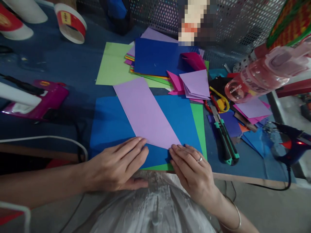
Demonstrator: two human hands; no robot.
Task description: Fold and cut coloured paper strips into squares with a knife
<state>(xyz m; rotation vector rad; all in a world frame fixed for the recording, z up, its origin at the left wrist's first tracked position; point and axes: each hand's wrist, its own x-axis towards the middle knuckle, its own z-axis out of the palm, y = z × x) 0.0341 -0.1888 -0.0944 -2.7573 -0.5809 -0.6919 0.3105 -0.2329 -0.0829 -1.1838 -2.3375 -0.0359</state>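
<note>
A long lilac paper strip [145, 111] lies slantwise on a blue sheet [109, 123], which rests on a green sheet [200, 123] at the table's near edge. My left hand [116, 165] lies flat, palm down, with its fingertips at the strip's near left corner. My right hand [191, 170], wearing a ring, lies flat too, its fingertips touching the strip's near right corner. Neither hand grips anything.
A stack of coloured sheets [155, 58] and folded lilac and pink pieces [194, 84] lie further back. At right are a green utility knife [225, 137], yellow-handled scissors [220, 102], a pink bottle [264, 72] and a glue gun [291, 144]. Tape rolls [71, 22] stand at back left.
</note>
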